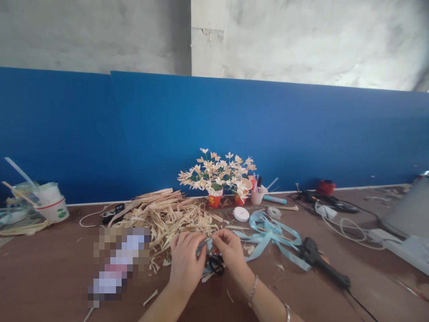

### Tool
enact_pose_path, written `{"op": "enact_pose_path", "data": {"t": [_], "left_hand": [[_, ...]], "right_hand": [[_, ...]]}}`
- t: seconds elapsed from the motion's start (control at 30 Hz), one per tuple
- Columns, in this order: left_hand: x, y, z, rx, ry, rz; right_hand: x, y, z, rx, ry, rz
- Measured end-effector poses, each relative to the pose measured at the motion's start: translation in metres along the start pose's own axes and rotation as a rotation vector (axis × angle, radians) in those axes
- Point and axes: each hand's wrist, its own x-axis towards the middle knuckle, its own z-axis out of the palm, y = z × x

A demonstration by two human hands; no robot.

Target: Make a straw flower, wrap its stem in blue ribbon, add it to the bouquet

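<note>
My left hand is closed, with a narrow grey-blue strip held between thumb and fingers. My right hand pinches close beside it, fingertips at a small light blue piece of ribbon. The fingers partly cover both pieces, so I cannot tell whether they join. Below the hands lies a pair of scissors with black handles, its blades mostly hidden. A heap of dry pale husk strips spreads behind my left hand. Loops of light blue ribbon lie right of my right hand.
Pale flowers stand in a red cup at the back. A black glue gun with its cord lies right, near a white power strip. A paper cup stands left. Blue panel behind.
</note>
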Motion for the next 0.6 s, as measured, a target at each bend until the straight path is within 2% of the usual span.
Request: {"op": "enact_pose_path", "data": {"t": [0.3,0.6], "left_hand": [[-0.0004,-0.0004,0.0015,-0.042,-0.071,0.002],[-0.0018,-0.0009,0.0048,-0.017,-0.064,-0.012]], "right_hand": [[-0.0029,0.0056,0.0016,-0.054,-0.090,-0.034],[-0.0012,0.0059,0.0027,-0.088,-0.110,0.002]]}}
